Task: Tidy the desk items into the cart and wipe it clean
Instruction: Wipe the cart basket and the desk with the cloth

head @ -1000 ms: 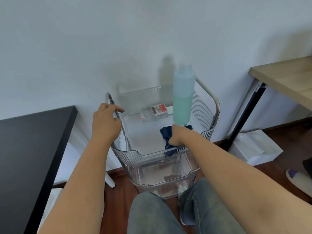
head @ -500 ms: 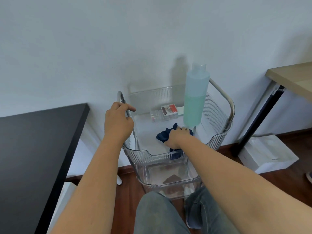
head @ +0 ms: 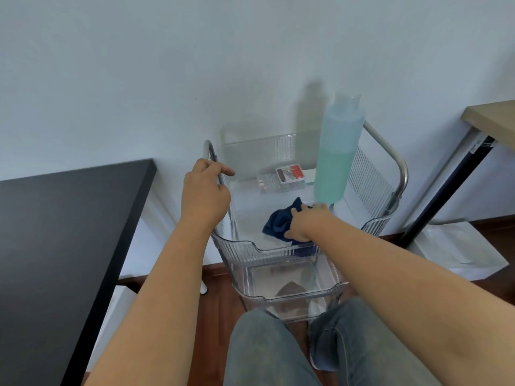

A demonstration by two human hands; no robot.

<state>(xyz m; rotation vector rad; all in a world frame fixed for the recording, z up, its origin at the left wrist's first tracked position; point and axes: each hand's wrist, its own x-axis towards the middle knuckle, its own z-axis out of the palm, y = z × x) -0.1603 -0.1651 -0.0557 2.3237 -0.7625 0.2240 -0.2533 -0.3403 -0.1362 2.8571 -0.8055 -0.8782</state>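
Observation:
A clear plastic cart (head: pixel 250 247) with metal handles stands against the wall. My left hand (head: pixel 204 195) grips the cart's left metal handle (head: pixel 209 147). My right hand (head: pixel 303 224) holds a bunched dark blue cloth (head: pixel 277 222) against the floor of the top tray, near the front rim. Just beyond its fingertips stands a tall clear bottle (head: pixel 337 151) of blue-green liquid, at the tray's right side. A small red-labelled box (head: pixel 288 174) and a small clear case (head: pixel 267 183) lie at the back of the tray.
A black desk (head: pixel 55 232) lies to the left of the cart, and a wooden desk (head: pixel 493 118) with a black leg stands at the right. On the floor under that desk sits a white box (head: pixel 459 246). My knees (head: pixel 264 352) are against the cart's lower tray (head: pixel 292 296).
The cart now sits further right in the view. My right hand has slid the cloth slightly deeper into the top tray. My left hand keeps its grip on the handle.

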